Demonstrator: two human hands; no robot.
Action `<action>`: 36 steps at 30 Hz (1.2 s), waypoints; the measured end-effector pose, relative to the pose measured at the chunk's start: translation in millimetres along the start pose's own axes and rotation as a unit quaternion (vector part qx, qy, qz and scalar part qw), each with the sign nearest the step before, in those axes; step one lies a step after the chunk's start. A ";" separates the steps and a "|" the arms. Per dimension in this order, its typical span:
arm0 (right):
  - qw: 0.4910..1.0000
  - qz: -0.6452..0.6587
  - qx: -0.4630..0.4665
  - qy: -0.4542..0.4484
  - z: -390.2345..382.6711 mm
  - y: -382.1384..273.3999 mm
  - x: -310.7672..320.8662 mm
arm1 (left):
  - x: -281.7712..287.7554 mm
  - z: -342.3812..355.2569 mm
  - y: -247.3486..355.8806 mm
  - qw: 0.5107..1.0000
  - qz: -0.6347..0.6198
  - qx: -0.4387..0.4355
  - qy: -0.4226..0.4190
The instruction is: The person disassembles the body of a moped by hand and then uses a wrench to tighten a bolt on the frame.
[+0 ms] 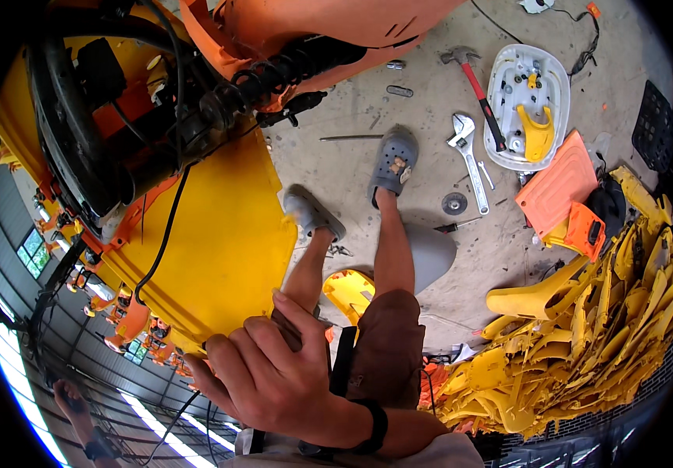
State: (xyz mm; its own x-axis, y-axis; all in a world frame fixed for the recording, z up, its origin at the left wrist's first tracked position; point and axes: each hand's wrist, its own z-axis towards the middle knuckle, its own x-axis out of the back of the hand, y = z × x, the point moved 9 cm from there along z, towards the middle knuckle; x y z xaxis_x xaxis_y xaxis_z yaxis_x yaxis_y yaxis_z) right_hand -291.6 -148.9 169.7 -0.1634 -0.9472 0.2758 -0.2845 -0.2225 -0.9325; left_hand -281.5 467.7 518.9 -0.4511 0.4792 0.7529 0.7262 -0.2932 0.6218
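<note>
Two hands in view, as far as I can make out. The right hand (270, 366) hovers around the near edge of the yellow counter (219, 234) — fingers loosely bent and spread, nothing visible between them, but the palm side is hidden, so I can't tell whether it's touching or gripping anything. What looks like the left hand (71, 402) is way out at the dim lower-left rim, and I can't tell if it's holding something.

The orange shell (329, 27) is at the top, with a coil spring (262, 82) exposed just below it. Working around that, I'd brace against something solid, keep fingertips out of the coils and tuck the dangling black cable (169, 234) aside so it doesn't snag.

Materials-wise, the counter looks like smooth painted sheet metal, a bit scuffed. The shell seems to be moulded plastic with a big smooth curve. Down on the stained concrete floor (336, 109) you've got a shiny metal adjustable wrench (469, 160), a hammer (481, 86) with a red and black grip, and a shallow white tray (495, 129) with rounded corners. The yellow panel pile (578, 343) is thin, curved pieces, ragged-edged — likely plastic, probably slippery to pull from.
</note>
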 end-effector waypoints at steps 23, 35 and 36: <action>0.992 0.025 0.124 -0.002 117.5 -34.3 -14.8 | -58.7 -42.9 -26.6 0.973 -0.225 -0.041 -0.039; 0.953 0.245 -0.106 0.145 142.5 89.1 18.2 | 51.3 -18.4 -70.5 0.930 -0.314 0.013 -0.190; 0.956 0.242 -0.106 0.130 147.1 91.2 21.5 | 74.8 -12.1 -75.3 0.937 -0.307 0.012 -0.169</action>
State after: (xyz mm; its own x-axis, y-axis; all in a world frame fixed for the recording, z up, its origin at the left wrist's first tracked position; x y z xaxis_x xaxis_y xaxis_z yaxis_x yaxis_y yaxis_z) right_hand -182.1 -223.6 56.4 -0.5459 -0.8316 -0.1017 -0.2968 0.3055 -0.9048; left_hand -376.3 515.6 531.1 -0.6006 0.7870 0.1413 0.3963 0.1396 0.9075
